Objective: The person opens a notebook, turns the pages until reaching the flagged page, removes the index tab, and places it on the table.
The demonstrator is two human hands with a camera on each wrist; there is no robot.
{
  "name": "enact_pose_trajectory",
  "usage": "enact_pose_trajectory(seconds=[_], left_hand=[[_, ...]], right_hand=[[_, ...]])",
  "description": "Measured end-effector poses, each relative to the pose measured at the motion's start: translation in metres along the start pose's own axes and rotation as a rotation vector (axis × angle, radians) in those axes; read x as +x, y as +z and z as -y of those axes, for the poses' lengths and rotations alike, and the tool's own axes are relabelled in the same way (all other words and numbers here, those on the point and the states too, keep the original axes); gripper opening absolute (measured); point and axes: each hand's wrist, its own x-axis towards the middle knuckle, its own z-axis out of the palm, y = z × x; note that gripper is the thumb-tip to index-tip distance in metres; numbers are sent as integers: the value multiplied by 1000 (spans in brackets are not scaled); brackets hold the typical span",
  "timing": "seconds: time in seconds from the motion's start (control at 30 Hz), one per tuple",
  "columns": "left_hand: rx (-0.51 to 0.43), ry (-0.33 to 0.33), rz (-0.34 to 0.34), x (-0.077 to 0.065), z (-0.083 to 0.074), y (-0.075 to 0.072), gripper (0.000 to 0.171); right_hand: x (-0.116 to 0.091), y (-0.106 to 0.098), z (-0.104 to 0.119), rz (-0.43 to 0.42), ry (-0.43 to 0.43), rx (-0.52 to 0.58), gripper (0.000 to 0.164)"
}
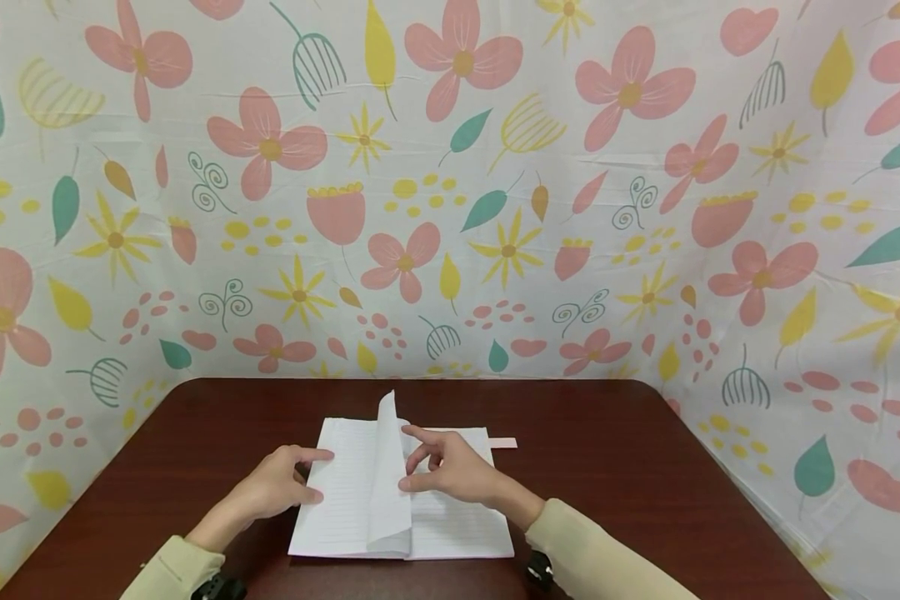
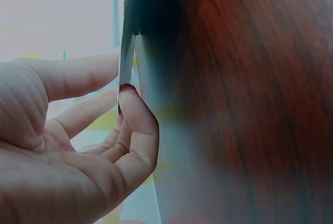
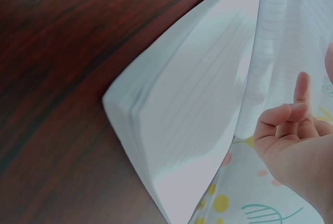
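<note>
An open lined notebook (image 1: 461, 527) lies on the table, with a loose page (image 1: 388, 492) standing up near its middle, its top corner curling. My left hand (image 1: 266, 485) grips the notebook's left edge, thumb and forefinger over the paper. In the left wrist view, other fingers (image 2: 143, 125) curl under that edge. At the raised page's right side is my right hand (image 1: 457, 468), thumb and forefinger spread apart with their tips against the sheet. The right wrist view shows the ruled paper (image 3: 197, 109) and the forefinger (image 3: 302, 86) extended, other fingers bent.
A pale strip (image 1: 503, 443) sticks out past the notebook's upper right edge. Dark reddish-brown wood makes up the table (image 1: 607, 467). Floral cloth (image 1: 450, 250) hangs behind the table and along its sides.
</note>
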Motion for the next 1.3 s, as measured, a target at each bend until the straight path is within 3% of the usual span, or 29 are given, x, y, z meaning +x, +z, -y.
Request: enact_pose_trajectory(seconds=[0.4, 0.77, 0.9, 1.07, 1.3], left_hand=[[-6, -2, 0, 0, 1, 0, 56], [1, 32, 15, 0, 3, -1, 56], [8, 50, 14, 1, 3, 0, 49], [-32, 20, 3, 2, 2, 0, 34], [-34, 10, -2, 4, 5, 1, 50]], right_hand=[[4, 10, 4, 18, 11, -55, 58], [6, 14, 6, 75, 43, -125, 58], [5, 14, 5, 98, 55, -103, 63], [4, 14, 5, 116, 59, -77, 66], [5, 13, 6, 119, 45, -97, 67]])
